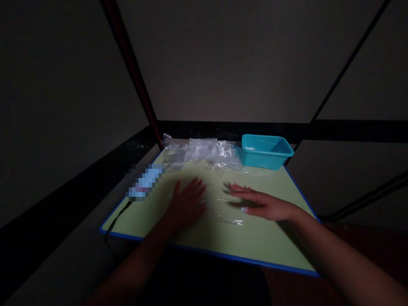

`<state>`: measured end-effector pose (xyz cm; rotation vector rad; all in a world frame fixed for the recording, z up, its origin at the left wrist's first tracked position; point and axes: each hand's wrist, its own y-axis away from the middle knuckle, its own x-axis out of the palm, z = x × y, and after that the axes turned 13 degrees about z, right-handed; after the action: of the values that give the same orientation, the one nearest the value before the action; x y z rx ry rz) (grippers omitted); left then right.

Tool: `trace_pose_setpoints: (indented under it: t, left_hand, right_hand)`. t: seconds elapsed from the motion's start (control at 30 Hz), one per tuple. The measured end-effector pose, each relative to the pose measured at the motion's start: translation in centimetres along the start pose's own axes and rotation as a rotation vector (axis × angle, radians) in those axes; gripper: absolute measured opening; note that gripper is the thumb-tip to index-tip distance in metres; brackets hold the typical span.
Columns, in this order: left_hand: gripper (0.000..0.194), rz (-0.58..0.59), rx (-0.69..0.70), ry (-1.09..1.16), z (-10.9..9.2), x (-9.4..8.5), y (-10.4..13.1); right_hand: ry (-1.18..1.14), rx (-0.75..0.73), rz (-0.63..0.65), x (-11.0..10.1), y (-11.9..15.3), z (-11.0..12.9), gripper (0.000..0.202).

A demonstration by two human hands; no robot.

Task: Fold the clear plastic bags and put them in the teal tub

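A clear plastic bag (223,210) lies flat on the pale green table (261,242), between my two hands. My left hand (185,202) is spread palm down at the bag's left side, its fingers stretched out and holding nothing. To the right, my right hand (261,203) hovers slightly over the table with its fingers extended toward the bag and nothing in them. Whether my left fingertips touch the bag's edge I cannot tell.
Several crumpled clear plastic bags (207,152) are heaped along the far edge. A turquoise basin (264,159) stands at the back right corner. At the left edge lies a blurred-out, phone-like device (146,182) with a dark cable (117,219). Walls rise behind and to the left.
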<state>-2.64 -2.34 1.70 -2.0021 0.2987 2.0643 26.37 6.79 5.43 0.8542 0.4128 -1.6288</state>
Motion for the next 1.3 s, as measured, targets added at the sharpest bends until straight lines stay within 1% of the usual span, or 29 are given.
trace_pose_setpoints:
  t: [0.07, 0.1, 0.17, 0.23, 0.33, 0.4, 0.47, 0.53, 0.6, 0.67, 0.8, 0.87, 0.93, 1.03, 1.17, 1.3]
  left_hand:
    - [0.052, -0.073, -0.054, -0.009, 0.6, -0.4, 0.8]
    - [0.051, -0.105, -0.094, -0.005, 1.1, -0.6, 1.2]
    - [0.049, -0.159, -0.199, 0.019, 2.4, -0.8, 2.3]
    - [0.049, -0.183, -0.316, 0.056, 3.9, -0.9, 3.2]
    - [0.052, -0.149, -0.447, 0.061, 5.7, -1.1, 4.3]
    - [0.057, -0.081, -0.521, 0.034, 6.4, -1.0, 4.7]
    - [0.063, 0.005, -0.567, 0.019, 6.5, -0.5, 4.9]
    - [0.067, 0.082, -0.541, 0.032, 6.0, 0.2, 4.8]
    - [0.069, 0.125, -0.449, 0.06, 4.8, 0.8, 4.4]
    - [0.067, 0.111, -0.35, 0.063, 3.0, 1.0, 3.7]
    - [0.066, 0.201, -0.186, 0.062, -0.9, 0.0, 1.7]
    - [0.066, 0.21, -0.148, 0.074, -2.2, -0.6, 0.6]
    - [0.065, 0.197, -0.145, 0.078, -2.7, -0.9, -0.4]
    - [0.064, 0.19, -0.158, 0.08, -2.7, -0.7, -1.4]
    - [0.067, 0.25, -0.165, 0.108, -2.4, 0.1, -1.6]
    - [0.068, 0.287, -0.185, 0.124, -2.4, 0.2, -1.4]
  right_hand:
    - [0.004, 0.084, -0.123, 0.0, -0.4, -1.0, 0.063]
    - [0.022, 0.128, -0.162, 0.0, -0.6, -1.4, 0.064]
    - [0.076, 0.192, -0.207, 0.3, -0.8, -2.0, 0.064]
    - [0.134, 0.229, -0.216, 0.6, -1.0, -2.3, 0.065]
    - [0.205, 0.262, -0.213, 1.0, -1.2, -2.5, 0.067]
    - [0.241, 0.288, -0.207, 1.3, -1.4, -2.8, 0.069]
    - [0.265, 0.318, -0.199, 1.4, -1.7, -3.1, 0.071]
    - [0.28, 0.343, -0.196, 1.6, -1.9, -3.3, 0.072]
    - [0.29, 0.357, -0.2, 1.7, -2.1, -3.5, 0.071]
    - [0.3, 0.367, -0.209, 1.8, -2.3, -3.6, 0.071]
    - [0.312, 0.367, -0.223, 1.9, -2.5, -3.9, 0.072]
    - [0.317, 0.365, -0.224, 1.9, -2.5, -4.0, 0.073]
    - [0.319, 0.366, -0.22, 1.9, -2.5, -3.9, 0.074]
    - [0.32, 0.37, -0.205, 1.9, -2.5, -3.8, 0.075]
    - [0.32, 0.384, -0.186, 1.8, -2.5, -3.8, 0.075]
    - [0.315, 0.377, -0.173, 1.7, -2.4, -3.8, 0.075]
